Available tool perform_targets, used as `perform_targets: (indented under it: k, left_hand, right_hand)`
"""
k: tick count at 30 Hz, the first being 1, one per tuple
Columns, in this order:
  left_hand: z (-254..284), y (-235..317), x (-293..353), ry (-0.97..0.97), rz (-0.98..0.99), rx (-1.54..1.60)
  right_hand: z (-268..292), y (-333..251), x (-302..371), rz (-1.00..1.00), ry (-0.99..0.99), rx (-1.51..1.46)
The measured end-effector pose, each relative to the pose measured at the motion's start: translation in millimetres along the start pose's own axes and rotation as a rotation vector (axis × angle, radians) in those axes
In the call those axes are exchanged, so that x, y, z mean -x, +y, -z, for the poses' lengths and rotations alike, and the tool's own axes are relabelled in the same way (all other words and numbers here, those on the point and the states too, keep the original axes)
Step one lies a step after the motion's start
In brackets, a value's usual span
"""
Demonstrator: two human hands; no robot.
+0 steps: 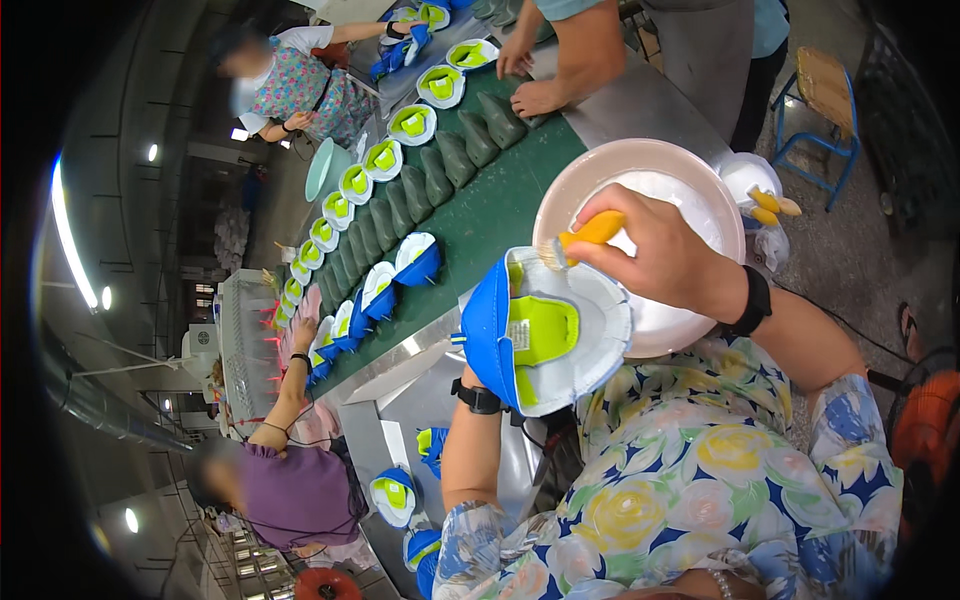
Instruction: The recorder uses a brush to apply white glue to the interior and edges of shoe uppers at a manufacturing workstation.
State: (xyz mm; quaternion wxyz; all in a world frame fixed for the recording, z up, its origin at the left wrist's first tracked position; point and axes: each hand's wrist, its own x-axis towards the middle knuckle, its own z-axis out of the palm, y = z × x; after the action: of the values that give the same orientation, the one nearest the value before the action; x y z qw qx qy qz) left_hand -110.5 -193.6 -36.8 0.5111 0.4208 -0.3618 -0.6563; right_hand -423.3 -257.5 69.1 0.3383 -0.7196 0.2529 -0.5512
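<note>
My right hand (655, 245) is closed round the yellow handle of a brush (598, 229). Its bristles touch the inner edge of a blue shoe upper (486, 318), near the upper rim. The upper has a white turned-in underside and a lime-green lining with a small white label. My left hand (470, 377) holds this upper up from behind; its fingers are hidden by it. Just beyond, partly under my right hand, stands a pale pink basin (560, 185) of white liquid.
A green conveyor belt (520, 185) carries a row of dark shoe lasts (452, 158) and white-and-lime uppers (411, 124). Blue uppers (418, 260) lie nearer; others (394, 497) sit lower left. Co-workers stand along the belt. A white pot (748, 178) with yellow-handled brushes and a stool (822, 105) are right.
</note>
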Motion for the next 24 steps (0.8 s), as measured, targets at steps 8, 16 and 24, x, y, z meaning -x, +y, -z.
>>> perform_targets:
  k: [8, 16, 24]
  left_hand:
    - [55.7, 32.1, -23.8, 0.1, -0.154, -0.109]
    - [149.5, 12.3, -99.0, 0.504, -0.038, 0.086]
    - [252.9, 17.7, -47.9, 1.209, -0.14, -0.547]
  right_hand:
    - [14.6, 28.4, 17.5, -0.513, -0.172, 0.057]
    - [37.6, 23.9, 50.3, -0.754, 0.013, -0.2]
    - [45.7, 26.3, 44.1, -0.834, -0.094, -0.064]
